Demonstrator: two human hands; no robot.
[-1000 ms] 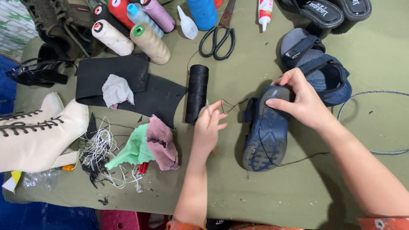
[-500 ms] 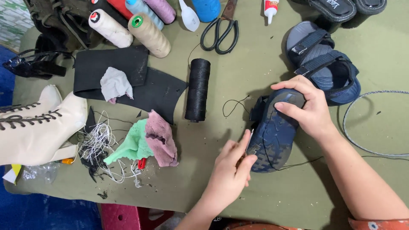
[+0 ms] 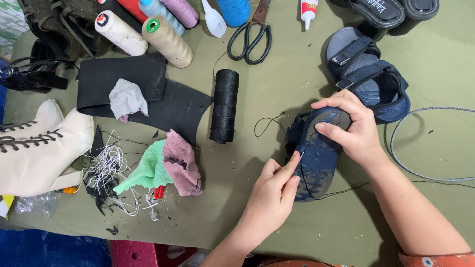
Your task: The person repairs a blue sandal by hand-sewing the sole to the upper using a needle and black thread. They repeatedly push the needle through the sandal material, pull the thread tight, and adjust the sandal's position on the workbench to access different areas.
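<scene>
A person sits at a bench (image 3: 435,64) covered in olive-green cloth, mending a dark blue sandal (image 3: 316,153). The sandal lies sole up near the bench's front edge, just in front of its matching sandal (image 3: 368,74), which rests right way up. The right hand (image 3: 354,131) has its grip clenched over the toe end, steadying the sandal. The left hand (image 3: 272,195) pinches at the sole's edge, apparently holding the black thread (image 3: 341,190) that trails across the bench; whether a needle is there cannot be told. The work looks like hand stitching along the sole's rim, partway round. The next move likely calls for a firm, even pull on the thread while the right hand keeps the sandal from twisting. A spool of black thread (image 3: 225,106) and scissors (image 3: 255,37) lie beyond.
</scene>
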